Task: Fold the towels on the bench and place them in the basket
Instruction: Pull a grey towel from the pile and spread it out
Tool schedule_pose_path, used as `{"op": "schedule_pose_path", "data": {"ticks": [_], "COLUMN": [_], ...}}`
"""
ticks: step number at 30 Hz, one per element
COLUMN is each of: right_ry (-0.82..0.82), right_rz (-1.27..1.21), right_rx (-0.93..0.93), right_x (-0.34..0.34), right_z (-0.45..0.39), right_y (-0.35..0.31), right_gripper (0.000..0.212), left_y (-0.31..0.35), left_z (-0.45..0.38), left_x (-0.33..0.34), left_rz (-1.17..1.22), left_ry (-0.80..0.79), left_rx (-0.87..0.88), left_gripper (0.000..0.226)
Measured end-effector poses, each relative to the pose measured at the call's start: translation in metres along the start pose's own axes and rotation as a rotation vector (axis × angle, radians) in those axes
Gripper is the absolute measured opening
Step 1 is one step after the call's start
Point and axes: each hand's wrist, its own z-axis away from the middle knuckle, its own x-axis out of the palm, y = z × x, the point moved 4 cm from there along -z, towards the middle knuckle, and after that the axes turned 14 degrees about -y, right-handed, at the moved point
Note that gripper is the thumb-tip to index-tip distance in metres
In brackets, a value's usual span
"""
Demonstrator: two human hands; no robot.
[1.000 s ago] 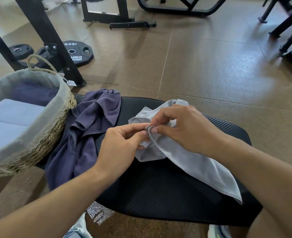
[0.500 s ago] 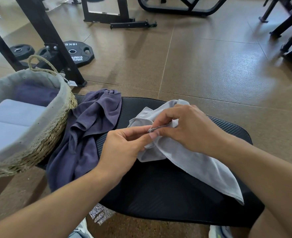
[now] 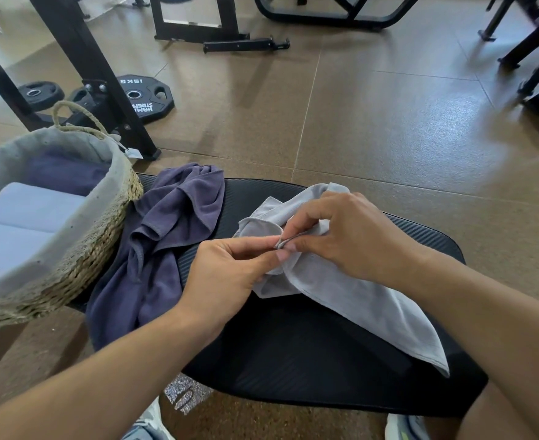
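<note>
A light grey towel [image 3: 366, 309] lies crumpled across the black padded bench [image 3: 293, 354], trailing toward the lower right. My left hand [image 3: 227, 274] and my right hand [image 3: 350, 239] meet at one spot and both pinch the same edge of this towel between thumb and fingers. A dark purple towel [image 3: 163, 236] lies rumpled on the bench's left part, hanging over its near edge. A woven basket [image 3: 81, 249] with a grey liner stands at the left, against the purple towel, holding folded light and dark towels.
Brown gym floor surrounds the bench. Black weight plates [image 3: 144, 96] and a rack's slanted posts [image 3: 96, 74] stand behind the basket. More black machine frames [image 3: 331, 14] sit at the back and far right. My shoes show below the bench.
Both hands stayed together on the grey towel's edge, only shifting their fingers slightly. The towels and the basket have not moved.
</note>
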Motion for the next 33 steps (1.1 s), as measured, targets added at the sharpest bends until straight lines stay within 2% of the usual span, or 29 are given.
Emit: {"op": "schedule_pose_path", "data": {"ticks": [8, 17, 33], "right_ry": [-0.008, -0.007, -0.014], "right_rz": [0.047, 0.087, 0.117], "right_rx": [-0.044, -0.089, -0.11], "right_x": [-0.0008, -0.0033, -0.0009], "right_z": [0.0001, 0.0005, -0.0023], "right_y": [-0.0047, -0.0053, 0.0021], "right_gripper": [0.004, 0.005, 0.006], "left_y": [-0.0037, -0.0027, -0.0006], "left_z": [-0.0007, -0.002, -0.0039], "left_x": [-0.003, -0.0044, -0.0043], "left_rz": [-0.09, -0.198, -0.173], "left_ry": [0.023, 0.069, 0.031], "left_rx": [-0.038, -0.004, 0.041], "left_gripper": [0.015, 0.011, 0.017]}}
